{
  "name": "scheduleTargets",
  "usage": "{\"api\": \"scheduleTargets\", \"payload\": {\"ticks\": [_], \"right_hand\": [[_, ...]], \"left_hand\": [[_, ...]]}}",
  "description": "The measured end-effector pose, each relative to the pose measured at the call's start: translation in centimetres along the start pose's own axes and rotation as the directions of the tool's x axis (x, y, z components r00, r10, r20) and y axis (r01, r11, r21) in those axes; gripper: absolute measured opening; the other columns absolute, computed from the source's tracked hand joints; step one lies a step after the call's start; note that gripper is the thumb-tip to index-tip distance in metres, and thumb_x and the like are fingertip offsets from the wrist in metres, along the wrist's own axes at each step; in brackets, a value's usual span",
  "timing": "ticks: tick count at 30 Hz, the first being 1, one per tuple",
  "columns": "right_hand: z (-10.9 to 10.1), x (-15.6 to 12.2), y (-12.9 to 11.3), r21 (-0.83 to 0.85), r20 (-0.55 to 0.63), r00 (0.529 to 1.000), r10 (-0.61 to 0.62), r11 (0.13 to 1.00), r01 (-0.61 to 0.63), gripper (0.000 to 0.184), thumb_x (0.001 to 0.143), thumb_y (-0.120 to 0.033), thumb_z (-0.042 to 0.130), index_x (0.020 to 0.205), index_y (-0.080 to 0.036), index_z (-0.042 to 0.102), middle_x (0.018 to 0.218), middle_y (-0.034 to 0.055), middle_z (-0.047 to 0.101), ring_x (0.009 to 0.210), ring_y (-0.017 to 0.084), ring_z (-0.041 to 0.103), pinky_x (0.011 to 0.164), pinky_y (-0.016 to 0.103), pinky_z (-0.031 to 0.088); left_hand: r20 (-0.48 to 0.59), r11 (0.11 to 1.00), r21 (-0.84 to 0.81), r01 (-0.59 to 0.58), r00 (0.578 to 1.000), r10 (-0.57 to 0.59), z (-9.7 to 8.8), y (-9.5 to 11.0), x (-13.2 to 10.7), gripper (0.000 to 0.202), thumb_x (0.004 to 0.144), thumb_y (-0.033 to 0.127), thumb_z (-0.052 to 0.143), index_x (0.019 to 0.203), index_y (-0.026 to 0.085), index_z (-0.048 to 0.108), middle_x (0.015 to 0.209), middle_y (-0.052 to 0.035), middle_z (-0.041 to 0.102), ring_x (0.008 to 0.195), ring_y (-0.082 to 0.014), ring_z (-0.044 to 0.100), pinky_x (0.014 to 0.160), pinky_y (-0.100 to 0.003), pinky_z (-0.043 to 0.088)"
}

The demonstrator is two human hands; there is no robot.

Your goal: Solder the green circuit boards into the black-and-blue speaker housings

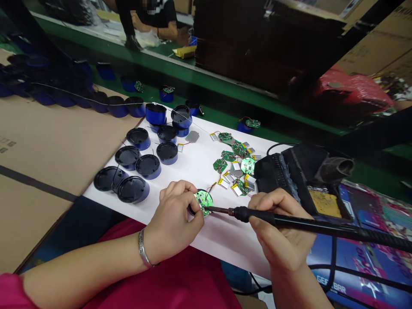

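My left hand point(178, 214), with a silver bracelet at its wrist, pinches the edge of a round green circuit board point(209, 198). Dark material shows under the board's left edge, mostly hidden by my fingers. In my right hand point(286, 249) is a black soldering iron point(240, 213), held like a pen. Its tip points left and reaches the board's face near my left thumb; whether it touches is too small to tell. A thin wire rises from the board. Beyond it lie several green boards point(220, 165) with small silver battery packs point(238, 190).
Several round blue-and-black housings point(148, 166) stand at left on the white work surface point(193, 171). A black soldering stand with a yellow sponge point(325, 202) is at right, beside printed packaging point(363, 266). Cardboard point(48, 141) lies far left. Another person's arm point(167, 32) shows across the bench.
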State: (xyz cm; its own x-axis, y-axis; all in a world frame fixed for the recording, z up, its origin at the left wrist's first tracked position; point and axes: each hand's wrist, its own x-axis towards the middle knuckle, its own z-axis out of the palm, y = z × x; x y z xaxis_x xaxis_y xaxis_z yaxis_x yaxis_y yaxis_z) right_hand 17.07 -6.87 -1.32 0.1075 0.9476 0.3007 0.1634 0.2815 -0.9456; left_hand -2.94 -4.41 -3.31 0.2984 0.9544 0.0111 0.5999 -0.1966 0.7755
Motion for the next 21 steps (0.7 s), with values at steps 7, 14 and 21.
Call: {"api": "scheduleTargets", "payload": {"ticks": [7,14,21], "right_hand": [[-0.02,0.11,-0.11,-0.006,0.014,1.000,0.006,1.000,-0.006,0.016,0.079,-0.012,0.063,0.075,-0.022,0.051,0.063,-0.0032,0.052,0.054,0.011,0.046,0.046,0.022,0.035],[-0.20,0.15,0.15,0.034,0.090,0.995,-0.044,0.999,0.041,0.017,0.081,-0.011,0.061,0.078,-0.021,0.049,0.065,-0.0030,0.051,0.058,0.011,0.047,0.050,0.024,0.036],[-0.53,-0.46,-0.14,-0.029,0.160,0.980,-0.115,0.992,0.121,0.020,0.076,-0.007,0.062,0.079,-0.021,0.049,0.067,-0.0037,0.050,0.057,0.011,0.046,0.051,0.025,0.035]], "left_hand": [[0.007,1.000,-0.010,0.010,1.000,-0.009,-0.04,0.10,0.08,0.017,0.074,0.006,0.058,0.062,0.018,0.057,0.099,-0.0039,0.057,0.106,-0.0235,0.053,0.094,-0.045,0.037],[0.043,0.999,0.024,0.025,0.999,-0.026,-0.24,0.35,0.29,0.017,0.073,0.005,0.058,0.062,0.018,0.058,0.098,-0.0033,0.058,0.104,-0.0231,0.054,0.093,-0.045,0.038],[0.076,0.998,0.046,0.041,0.996,-0.045,-0.53,0.49,0.41,0.017,0.072,0.006,0.060,0.063,0.019,0.061,0.100,-0.0034,0.059,0.103,-0.0235,0.054,0.094,-0.047,0.038]]}}
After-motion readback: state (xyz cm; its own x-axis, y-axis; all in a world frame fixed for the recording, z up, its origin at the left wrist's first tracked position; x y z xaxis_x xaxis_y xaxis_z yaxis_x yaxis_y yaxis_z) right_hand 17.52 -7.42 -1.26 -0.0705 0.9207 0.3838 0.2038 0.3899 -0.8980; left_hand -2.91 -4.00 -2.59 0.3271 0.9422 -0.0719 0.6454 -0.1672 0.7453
